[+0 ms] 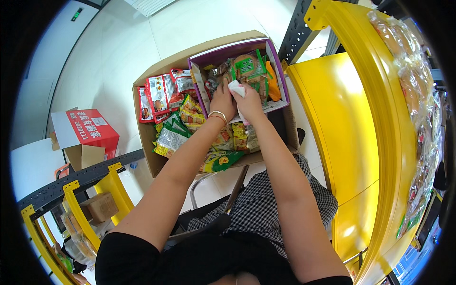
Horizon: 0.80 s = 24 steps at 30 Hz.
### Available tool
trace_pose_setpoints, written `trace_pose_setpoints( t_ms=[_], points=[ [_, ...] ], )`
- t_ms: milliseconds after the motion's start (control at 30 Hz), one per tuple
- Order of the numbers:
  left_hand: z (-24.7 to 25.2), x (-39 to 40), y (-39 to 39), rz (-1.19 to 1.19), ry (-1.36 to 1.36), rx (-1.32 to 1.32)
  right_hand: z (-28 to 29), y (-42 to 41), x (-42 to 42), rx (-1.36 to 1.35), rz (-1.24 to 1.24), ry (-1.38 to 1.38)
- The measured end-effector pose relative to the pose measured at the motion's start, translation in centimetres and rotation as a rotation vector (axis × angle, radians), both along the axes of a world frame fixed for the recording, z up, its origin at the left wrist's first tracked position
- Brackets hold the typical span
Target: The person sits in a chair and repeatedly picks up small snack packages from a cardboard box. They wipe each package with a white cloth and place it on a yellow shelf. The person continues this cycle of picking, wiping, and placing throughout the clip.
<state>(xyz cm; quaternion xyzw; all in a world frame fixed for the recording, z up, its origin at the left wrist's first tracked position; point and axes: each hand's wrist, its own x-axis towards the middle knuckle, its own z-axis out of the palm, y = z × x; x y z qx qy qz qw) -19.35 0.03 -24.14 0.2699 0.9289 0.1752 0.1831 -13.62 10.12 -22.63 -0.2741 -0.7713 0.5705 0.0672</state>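
A large cardboard carton lies before me, filled with snack packets. Inside its far right part sits a smaller purple-edged box. This box holds clear packets of round, flat biscuits or cakes with green print and an orange packet. My left hand reaches over the smaller box's near side, fingers pointing in among the packets; its fingertips are partly hidden. Close beside it, my right hand grips a crumpled white tissue or cloth. Red-and-white packets and green-and-yellow packets fill the carton's left side.
A yellow metal shelf rises close on the right, with clear-wrapped goods on its upper level. At left stand another yellow-and-black rack and a red-and-white carton bearing writing. Pale tiled floor surrounds these.
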Motion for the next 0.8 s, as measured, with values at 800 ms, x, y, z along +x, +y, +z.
trace_pose_setpoints(
  t_ms=[800],
  points=[
    [20.5, 21.8, -2.1, 0.142, -1.110, 1.143, 21.6, -3.5, 29.3, -0.220, -0.459, 0.442]
  ],
)
